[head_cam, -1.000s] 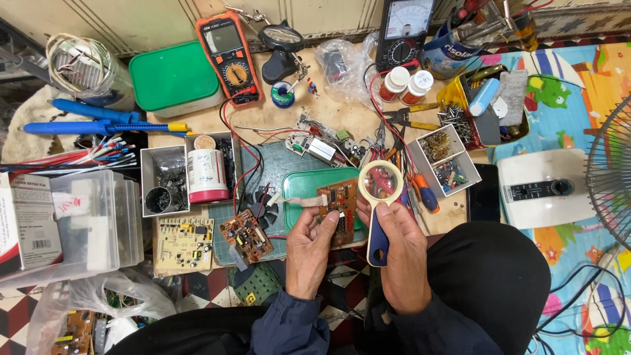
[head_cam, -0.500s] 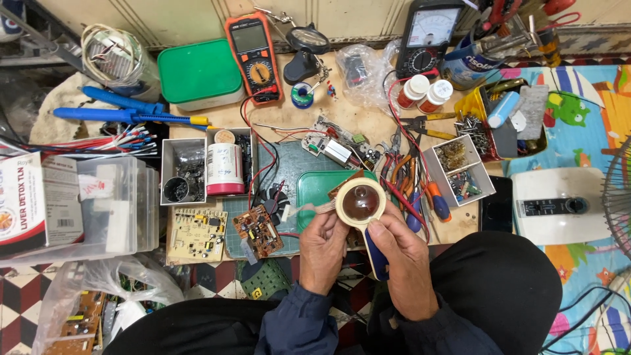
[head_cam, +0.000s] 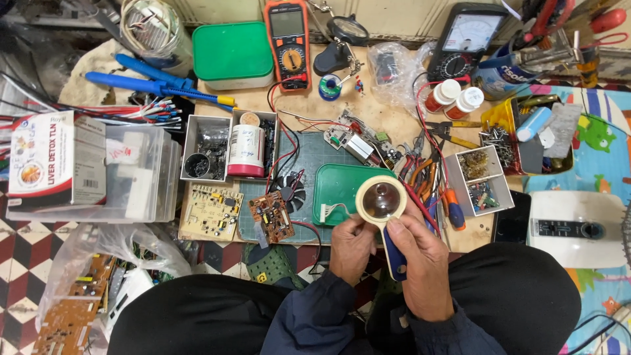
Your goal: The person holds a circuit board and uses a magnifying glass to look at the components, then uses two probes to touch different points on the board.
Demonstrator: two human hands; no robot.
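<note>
Bench: a low wooden worktable (head_cam: 394, 125) crowded with electronics gear, on a checkered tile floor (head_cam: 20, 263), the person sitting close against its near edge
Boxes at left: a white carton with red and orange panels (head_cam: 56, 161) lies on top of clear plastic bins (head_cam: 141, 181)
Green lid: a rounded green-lidded container (head_cam: 233, 54) at the back, just beside an orange multimeter (head_cam: 289, 43)
Canister: a white cylinder with a pink band (head_cam: 246, 150) lying in a small open tray
Bottles: two white-capped red bottles (head_cam: 453, 97) near a black analog meter (head_cam: 463, 39)
Bag: a clear plastic bag (head_cam: 392, 69) between the meters
Boards: a yellow circuit board (head_cam: 210, 212) and a brown one (head_cam: 271, 215) at the near edge, beside a green tray (head_cam: 342, 187)
Magnifier: a cream-rimmed round magnifying glass (head_cam: 380, 200) with a blue handle, held over the tray's right edge
Right hand (head_cam: 424, 263): clenched around the blue handle, thumb up by the rim
Left hand (head_cam: 351, 246): fingers pinched together just under the lens, touching its rim; whatever they grip is hidden behind the glass
</note>
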